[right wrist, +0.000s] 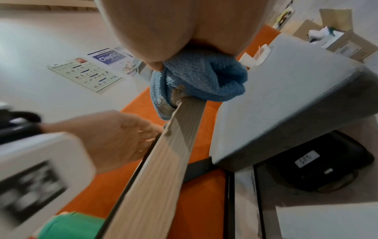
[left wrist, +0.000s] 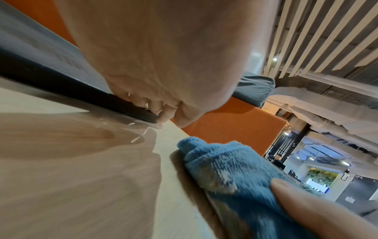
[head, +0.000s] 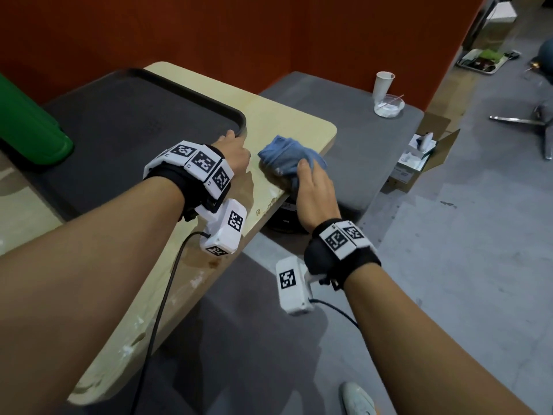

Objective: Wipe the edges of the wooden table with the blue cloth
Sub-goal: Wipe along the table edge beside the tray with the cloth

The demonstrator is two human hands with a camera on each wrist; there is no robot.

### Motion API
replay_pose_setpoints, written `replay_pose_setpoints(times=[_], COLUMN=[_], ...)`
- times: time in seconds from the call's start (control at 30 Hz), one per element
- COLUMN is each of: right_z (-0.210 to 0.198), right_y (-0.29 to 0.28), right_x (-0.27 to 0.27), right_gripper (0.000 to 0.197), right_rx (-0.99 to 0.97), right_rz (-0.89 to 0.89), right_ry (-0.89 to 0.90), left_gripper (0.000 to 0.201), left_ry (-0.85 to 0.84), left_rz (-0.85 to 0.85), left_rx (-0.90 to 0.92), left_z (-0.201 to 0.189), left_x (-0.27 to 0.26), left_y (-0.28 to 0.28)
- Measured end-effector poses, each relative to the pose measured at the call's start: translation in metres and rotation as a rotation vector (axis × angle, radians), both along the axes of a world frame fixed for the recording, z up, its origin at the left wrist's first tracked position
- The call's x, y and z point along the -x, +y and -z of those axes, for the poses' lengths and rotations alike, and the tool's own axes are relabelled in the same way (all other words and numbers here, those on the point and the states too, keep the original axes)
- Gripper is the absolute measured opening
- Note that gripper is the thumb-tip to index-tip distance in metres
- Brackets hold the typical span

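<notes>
Currently the right hand [head: 314,190] has its grip wrapped around the bunched blue cloth [head: 287,158], thumb on top, pressing it over the right edge of the wooden desk [head: 287,121], near the far right corner. Soiled patches show on the cloth where it meets the edge. Left hand [head: 235,152] lies just left of the cloth, fingertips [left wrist: 161,116] curled against the rim of the dark tray [head: 128,121]. A green container [head: 30,127] stands far left.

To your left a dark tray [head: 125,121] carries a green container [head: 28,127]. Ahead, a grey bench [head: 353,136] holds a white paper cup [head: 383,84] beside a clear bowl [head: 389,105].
</notes>
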State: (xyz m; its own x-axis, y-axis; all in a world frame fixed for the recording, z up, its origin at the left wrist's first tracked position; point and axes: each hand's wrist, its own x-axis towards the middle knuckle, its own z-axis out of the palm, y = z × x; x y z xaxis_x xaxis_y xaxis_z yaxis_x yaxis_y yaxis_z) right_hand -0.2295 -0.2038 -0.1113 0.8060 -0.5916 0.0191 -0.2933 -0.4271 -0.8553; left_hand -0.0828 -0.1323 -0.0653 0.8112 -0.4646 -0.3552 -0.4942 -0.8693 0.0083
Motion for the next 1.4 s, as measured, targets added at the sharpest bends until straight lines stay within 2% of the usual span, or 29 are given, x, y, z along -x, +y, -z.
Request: replay_pose_setpoints(times=[0.1, 0.2, 0.3, 0.37, 0.47, 0.7, 0.83, 0.97, 1.0, 1.17, 1.3, 1.4], right_z=[0.006, 0.004, -0.001, 0.000, 0.002, 0.006, 0.005, 0.006, 0.007, 0.005, 0.010, 0.014], right_y=[0.019, 0.023, 0.019, 0.021, 0.027, 0.023, 0.018, 0.038, 0.039, 0.021, 0.051, 0.063], right_x=[0.011, 0.016, 0.016, 0.017, 0.018, 0.015, 0.009, 0.023, 0.024, 0.008, 0.022, 0.028], right_gripper=[0.046, 0.040, 0.035, 0.031, 0.024, 0.035, 0.033, 0.036, 0.032, 0.037, 0.036, 0.033], right_rx=[0.028, -0.155, -0.210, -0.234, -0.267, -0.218, -0.183, -0.073, -0.068, -0.095, -0.053, -0.058], right_rz=[-0.066, -0.003, 0.015, 0.019, 0.026, 0.055, 0.097, -0.040, -0.036, 0.110, 0.010, -0.010], right_ry=[-0.013, -0.199, -0.202, -0.200, -0.222, -0.208, -0.219, -0.118, -0.139, -0.178, -0.147, -0.207], left_gripper=[0.046, 0.047, 0.047, 0.045, 0.039, 0.039, 0.035, 0.041, 0.042, 0.046, 0.046, 0.041], left_ry=[0.018, 0.040, 0.007, -0.063, -0.053, -0.061, -0.060, -0.019, -0.014, -0.028, 0.005, 0.009], left_rz=[0.028, 0.007, -0.038, -0.076, -0.121, -0.108, -0.104, -0.106, -0.112, -0.134, -0.122, -0.108], left_rx=[0.082, 0.108, 0.168, 0.151, 0.065, 0.053, 0.052, 0.044, 0.043, 0.040, 0.051, 0.033], left_z=[0.001, -0.001, -0.011, -0.009, 0.002, 0.009, 0.007, 0.004, 0.003, 0.002, 0.002, 0.001], left_x=[-0.004, -0.006, -0.006, -0.008, -0.006, -0.007, -0.005, -0.006, -0.005, -0.002, -0.005, -0.006], left_y=[0.000, 0.002, 0.013, 0.023, 0.036, 0.039, 0.040, 0.040, 0.040, 0.041, 0.039, 0.040])
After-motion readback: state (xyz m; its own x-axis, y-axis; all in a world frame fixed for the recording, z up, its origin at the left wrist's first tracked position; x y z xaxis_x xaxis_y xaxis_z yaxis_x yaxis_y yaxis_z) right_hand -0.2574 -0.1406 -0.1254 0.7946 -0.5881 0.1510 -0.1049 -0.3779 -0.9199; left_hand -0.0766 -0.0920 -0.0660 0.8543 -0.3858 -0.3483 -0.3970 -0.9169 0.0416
